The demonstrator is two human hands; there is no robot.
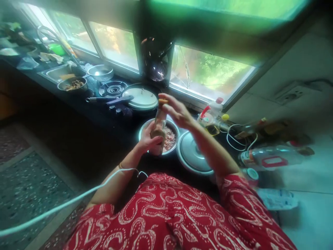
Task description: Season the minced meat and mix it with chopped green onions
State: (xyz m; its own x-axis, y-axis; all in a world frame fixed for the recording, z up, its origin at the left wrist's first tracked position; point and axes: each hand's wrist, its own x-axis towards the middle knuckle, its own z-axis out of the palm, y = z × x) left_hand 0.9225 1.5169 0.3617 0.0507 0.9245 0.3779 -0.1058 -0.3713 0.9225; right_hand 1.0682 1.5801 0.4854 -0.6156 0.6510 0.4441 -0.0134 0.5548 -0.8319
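My left hand (148, 139) grips a small glass spice jar (158, 125) with brownish contents, holding it upright over a steel bowl (144, 128) of pinkish chopped food. My right hand (177, 110) sits at the jar's orange cap (163, 101), fingers curled around its top. A flat steel lid (191, 155) lies on the dark counter just right of the bowl.
A gas stove burner (112, 89), a white-lidded pan (142, 97) and a dark-handled tool (114, 100) sit further back. A sink (56, 72) with bowls is at far left. Oil and plastic bottles (270, 158) and cables crowd the right side. A white cord (65, 205) crosses my left arm.
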